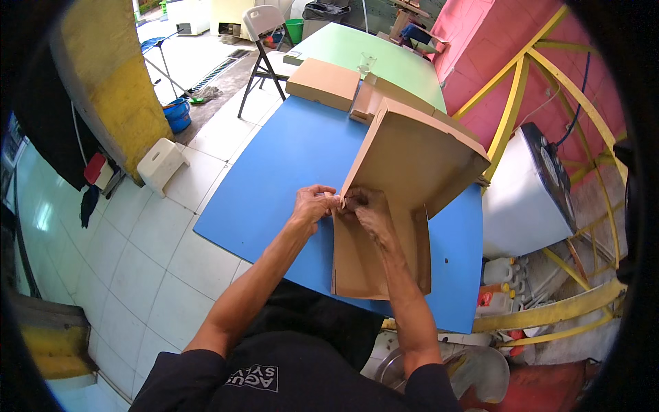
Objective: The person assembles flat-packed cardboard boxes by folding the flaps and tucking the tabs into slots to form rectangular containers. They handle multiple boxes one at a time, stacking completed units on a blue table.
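A brown cardboard box (364, 264) stands on the blue table with its lid (419, 154) raised and tilted away from me. Both hands meet at the box's left side, where the lid joins the tray. From outside, my left hand (316, 204) has its fingers closed on the edge of the box at that corner. Inside the box, my right hand (371, 210) pinches the same corner, its fingertips partly hidden. A closed flat cardboard box (322, 84) lies at the far side of the table, beside another partly folded cardboard piece (391, 93).
The blue table (254, 185) adjoins a green table (384, 51) holding a clear cup (366, 63). A folding chair (264, 41) and a white stool (163, 165) stand to the left. On the right are a white washing machine (525, 196) and yellow metal bars (511, 110).
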`<state>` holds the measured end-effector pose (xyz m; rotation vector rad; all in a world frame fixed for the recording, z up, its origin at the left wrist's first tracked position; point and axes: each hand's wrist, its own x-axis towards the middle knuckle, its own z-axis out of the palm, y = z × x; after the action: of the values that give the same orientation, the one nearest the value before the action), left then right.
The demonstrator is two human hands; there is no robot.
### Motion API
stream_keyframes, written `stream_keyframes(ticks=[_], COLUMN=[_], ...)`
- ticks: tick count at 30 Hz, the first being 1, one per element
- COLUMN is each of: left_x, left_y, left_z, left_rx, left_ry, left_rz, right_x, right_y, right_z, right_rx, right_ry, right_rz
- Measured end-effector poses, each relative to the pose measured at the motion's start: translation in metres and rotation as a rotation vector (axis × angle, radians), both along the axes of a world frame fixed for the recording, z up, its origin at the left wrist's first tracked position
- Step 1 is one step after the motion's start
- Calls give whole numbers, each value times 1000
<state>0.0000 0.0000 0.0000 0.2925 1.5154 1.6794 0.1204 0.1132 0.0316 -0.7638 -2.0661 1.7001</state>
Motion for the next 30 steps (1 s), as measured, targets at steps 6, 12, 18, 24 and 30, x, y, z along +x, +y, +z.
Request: stream_keyframes(ticks=[6,12,18,24,30], left_x=[3,7,8,1,-3], left_y=[-3,1,-4,-9,-14], left_z=[3,6,7,12,15], left_rx=[-6,84,64,5,-39], left_ry=[53,-92,-60,102,252], left_rz=[14,124,57,-101,-35], right_x=[3,2,5,3,-1], right_y=[-2,-4,-4,-3,-2], right_z=[4,14,9,3,-1], right_rx=[4,-27,340,64,-182], right_ry=[30,-21,6,88,36], right_rz=[6,21,62,34,-57])
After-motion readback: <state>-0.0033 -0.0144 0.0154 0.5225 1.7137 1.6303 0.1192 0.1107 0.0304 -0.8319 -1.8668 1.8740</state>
